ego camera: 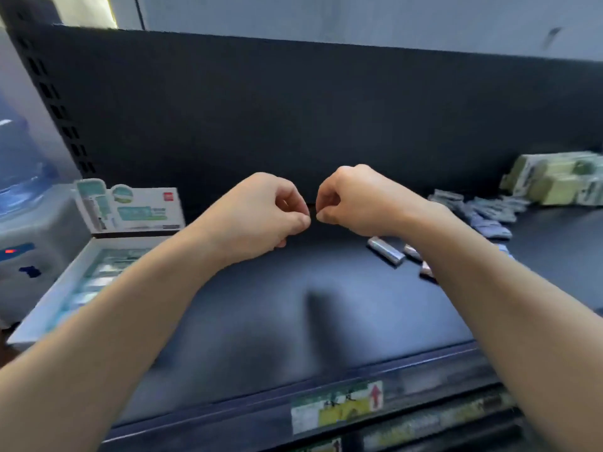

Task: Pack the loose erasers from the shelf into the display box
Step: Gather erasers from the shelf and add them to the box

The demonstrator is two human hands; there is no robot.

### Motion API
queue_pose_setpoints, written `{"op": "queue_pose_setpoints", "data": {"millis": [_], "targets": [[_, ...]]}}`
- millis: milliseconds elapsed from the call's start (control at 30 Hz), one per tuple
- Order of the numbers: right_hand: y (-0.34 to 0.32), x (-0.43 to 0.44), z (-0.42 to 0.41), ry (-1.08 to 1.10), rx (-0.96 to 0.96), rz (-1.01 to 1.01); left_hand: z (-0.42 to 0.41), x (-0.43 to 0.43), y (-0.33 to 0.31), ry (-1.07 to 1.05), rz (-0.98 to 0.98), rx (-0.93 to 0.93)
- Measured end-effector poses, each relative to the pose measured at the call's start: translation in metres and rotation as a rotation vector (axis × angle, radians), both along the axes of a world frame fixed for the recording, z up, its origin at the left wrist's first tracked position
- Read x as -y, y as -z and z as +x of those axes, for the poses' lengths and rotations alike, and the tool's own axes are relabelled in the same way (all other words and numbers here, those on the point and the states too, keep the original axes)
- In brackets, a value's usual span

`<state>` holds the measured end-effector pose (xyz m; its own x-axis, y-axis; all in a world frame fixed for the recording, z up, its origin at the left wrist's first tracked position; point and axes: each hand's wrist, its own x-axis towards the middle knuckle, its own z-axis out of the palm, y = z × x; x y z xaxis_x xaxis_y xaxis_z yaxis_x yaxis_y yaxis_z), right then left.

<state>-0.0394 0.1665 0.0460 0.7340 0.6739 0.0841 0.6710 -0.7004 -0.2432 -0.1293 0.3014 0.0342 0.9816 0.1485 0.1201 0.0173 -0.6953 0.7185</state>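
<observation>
My left hand [264, 213] and my right hand [355, 203] hover side by side over the middle of the dark shelf [293, 305], both curled into loose fists with thumb and fingertips pinched, almost touching each other. Nothing shows in either hand. The white display box [49, 308] lies open at the left edge, with several wrapped erasers packed inside and its printed lid [130, 203] standing up behind. Loose erasers [386, 251] lie on the shelf just under my right wrist. A pile of more loose erasers [486, 213] sits further right.
Greenish packaged stacks [554, 181] stand at the far right against the shelf's dark back panel [293, 109]. A water dispenser [26, 230] stands left of the shelf. A price label [336, 409] sits on the shelf's front rail.
</observation>
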Motion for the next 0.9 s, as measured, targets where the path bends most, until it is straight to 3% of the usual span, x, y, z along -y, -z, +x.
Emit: {"op": "queue_pose_setpoints", "data": {"millis": [200,400,900], "targets": [[-0.009,0.141,0.071,0.29,0.018,0.013,0.083,0.118,-0.007,0.175,0.051,-0.004],[-0.004,0.257,0.144,0.473,0.044,0.055,0.165,0.211,0.0,0.189,0.118,-0.034],[0.048,0.291,0.219,0.33,-0.12,0.006,0.247,0.257,0.019,0.103,0.222,-0.12]]}}
